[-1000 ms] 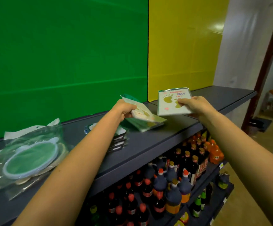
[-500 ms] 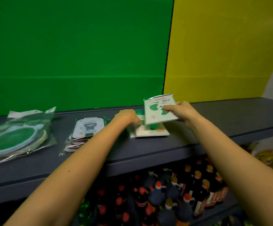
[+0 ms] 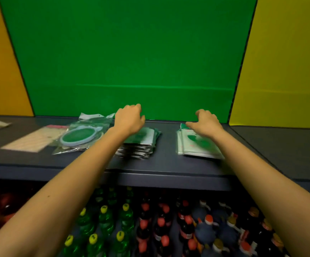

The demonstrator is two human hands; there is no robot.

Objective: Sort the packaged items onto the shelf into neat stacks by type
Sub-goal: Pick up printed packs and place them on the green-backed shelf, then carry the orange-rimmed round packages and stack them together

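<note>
With left hand [image 3: 130,120] and right hand [image 3: 206,122] loosely curled, empty, we are risking nudging the glossy card packs [image 3: 196,147] beneath the right askew.

A middle pile of packs [image 3: 141,145] sits on the shelf [image 3: 169,164]. At 3 o'clock from it, a little apart, lies a pile of cards [image 3: 196,148]. At 9 o'clock lies a bag with a round thing [image 3: 80,136], and just past that a flat sheet [image 3: 33,140]. The left hand [image 3: 129,120] is over the middle pile. The right hand [image 3: 205,121] is over the cards' back edge. Bottles [image 3: 150,229] stand below the shelf, at 6 o'clock.
</note>
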